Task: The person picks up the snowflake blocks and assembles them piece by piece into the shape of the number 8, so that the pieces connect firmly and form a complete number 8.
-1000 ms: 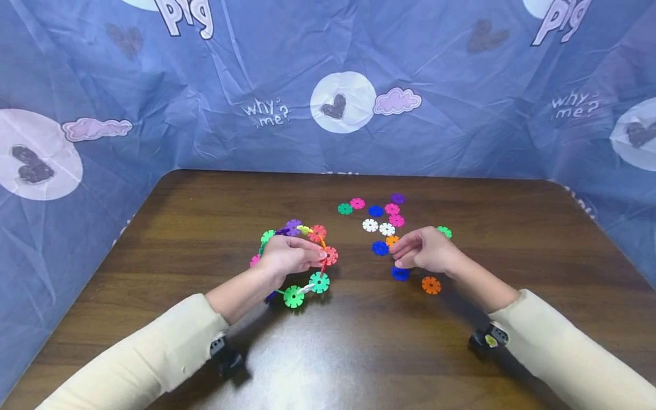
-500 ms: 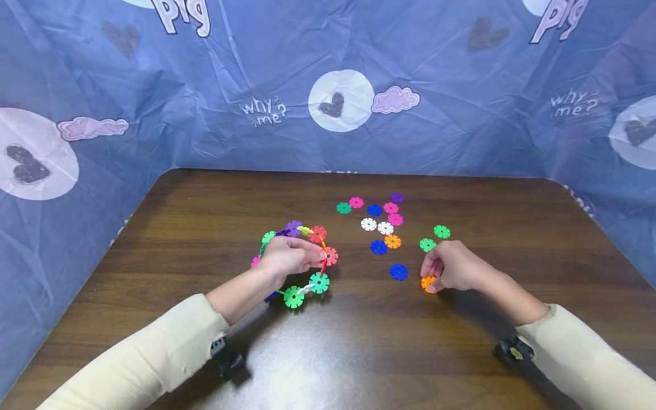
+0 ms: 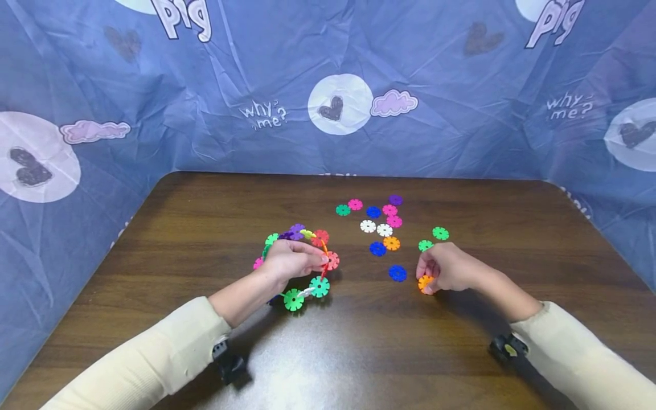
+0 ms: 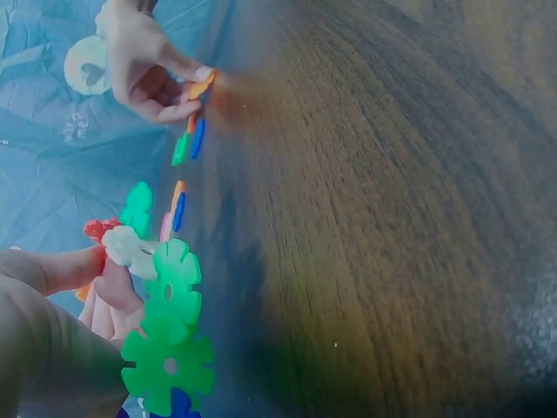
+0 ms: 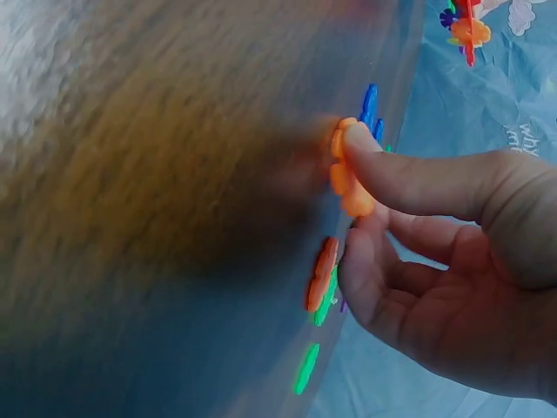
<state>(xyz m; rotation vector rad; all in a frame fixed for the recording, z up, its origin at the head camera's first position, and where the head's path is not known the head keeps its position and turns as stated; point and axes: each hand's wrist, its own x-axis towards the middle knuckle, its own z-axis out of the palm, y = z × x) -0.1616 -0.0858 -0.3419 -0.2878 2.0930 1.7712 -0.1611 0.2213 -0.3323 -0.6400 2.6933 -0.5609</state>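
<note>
My left hand (image 3: pixel 294 263) grips a ring of slotted snowflake discs at its right side, with thumb and fingertips at the red pieces. Green discs (image 4: pixel 178 366), a white one (image 4: pixel 130 251), a salmon-red disc (image 3: pixel 333 261) and a purple disc (image 3: pixel 296 230) belong to this ring; my hand hides part of it. On the right, my right hand (image 3: pixel 448 266) pinches an orange snowflake disc (image 5: pixel 350 174) between thumb and fingertips. That disc is tilted on edge, just at or above the tabletop; whether it touches I cannot tell. A green disc (image 3: pixel 425 245) lies just behind those fingers.
Several loose discs lie flat on the wooden table (image 3: pixel 369 341): blue (image 3: pixel 397 273), orange (image 3: pixel 392 244), white (image 3: pixel 368 226), pink (image 3: pixel 355 204), purple (image 3: pixel 396 200) and green (image 3: pixel 441 233). A blue printed cloth (image 3: pixel 246 136) hangs behind the table.
My right hand has moved right and toward me from the blue and orange discs, and has taken hold of the nearer orange disc. My left hand keeps its grip on the ring.
</note>
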